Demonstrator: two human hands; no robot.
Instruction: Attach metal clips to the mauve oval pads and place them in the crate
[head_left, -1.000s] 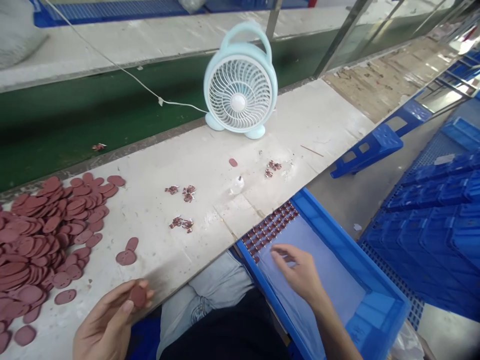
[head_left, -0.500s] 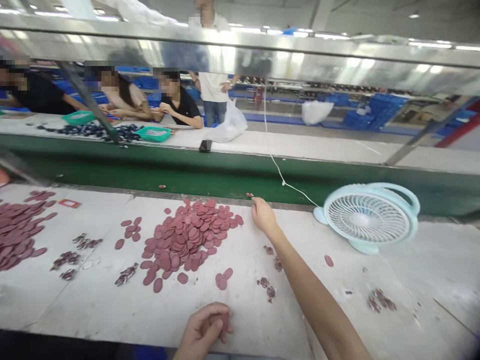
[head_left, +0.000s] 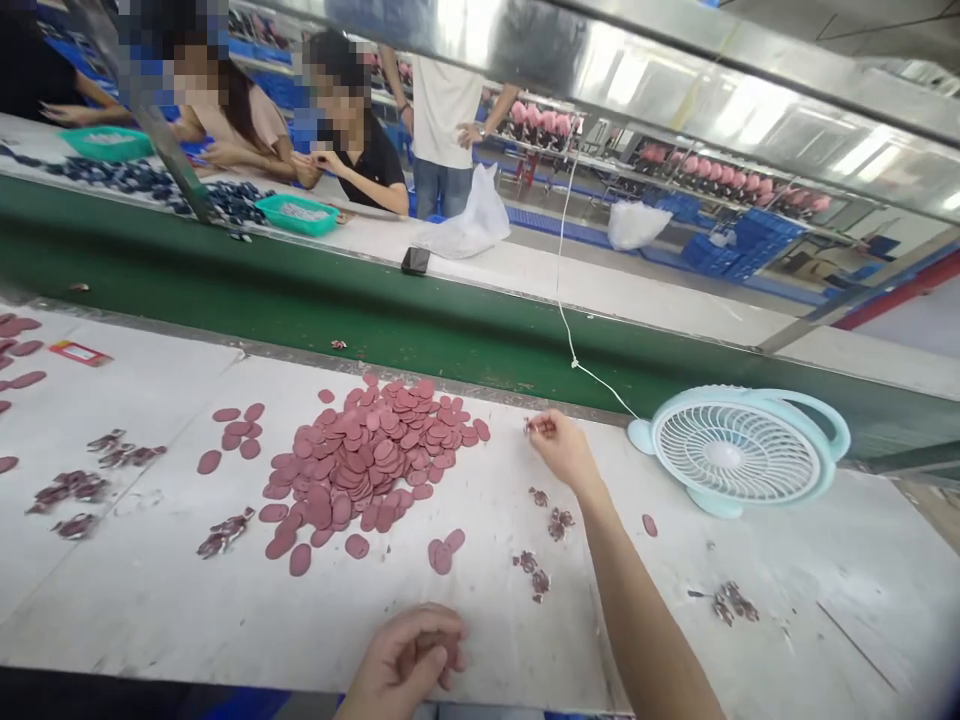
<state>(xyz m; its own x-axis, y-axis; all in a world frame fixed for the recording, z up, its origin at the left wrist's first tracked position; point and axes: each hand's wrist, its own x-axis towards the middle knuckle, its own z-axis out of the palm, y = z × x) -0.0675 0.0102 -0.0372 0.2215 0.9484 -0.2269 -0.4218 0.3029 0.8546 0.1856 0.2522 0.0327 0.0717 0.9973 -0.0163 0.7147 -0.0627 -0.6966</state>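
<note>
Right hand point(head_left: 564, 458) has its grip pinched on a small brown-and-silver piece point(head_left: 528, 427), just fingertips, probably because it's so tiny. Left hand point(head_left: 405, 655) is curled near the front edge of the desk point(head_left: 315, 640); can't tell if that grip's holding anything. The heap of reddish ovals point(head_left: 375, 450) sits on the desk beyond it, likely for easy reach. Small metallic clusters point(head_left: 561, 523) lie apart, maybe to avoid mixing. Fan point(head_left: 724, 455)'s off right.

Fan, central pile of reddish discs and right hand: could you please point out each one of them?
Fan point(head_left: 724, 455), head view: hub of its grille.
Central pile of reddish discs point(head_left: 382, 450), head view: middle of the heap.
Right hand point(head_left: 567, 451), head view: back of the hand.
</note>
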